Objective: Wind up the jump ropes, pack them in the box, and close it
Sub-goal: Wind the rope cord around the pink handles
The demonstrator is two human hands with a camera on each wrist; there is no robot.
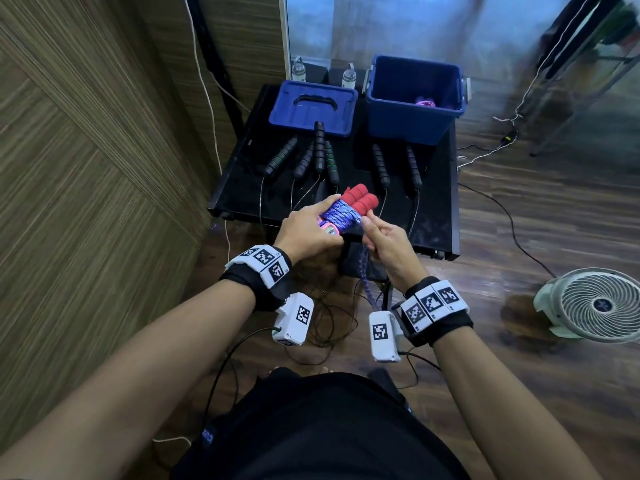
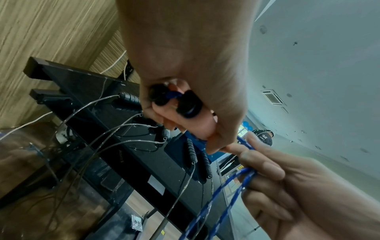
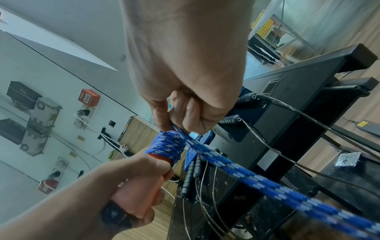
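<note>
The right hand (image 1: 388, 242) pinches the blue rope (image 3: 236, 168) between thumb and curled fingers (image 3: 191, 113), right at the coil. The left hand (image 1: 308, 230) wraps its fingers round the two red handles (image 1: 360, 199), which lie side by side with the rope wound about them (a loose tail hangs below the hands). Beyond, on the black table (image 1: 436, 216), lie six black handles (image 1: 380, 164) with thin cords over the edge. At the back stands the open blue box (image 1: 412, 98), something purple inside, its lid (image 1: 311, 107) beside it.

Blue-and-white flecked rope (image 1: 337, 214), red foam handles (image 1: 360, 199), blue box (image 1: 414, 102), black table (image 1: 440, 216).
</note>
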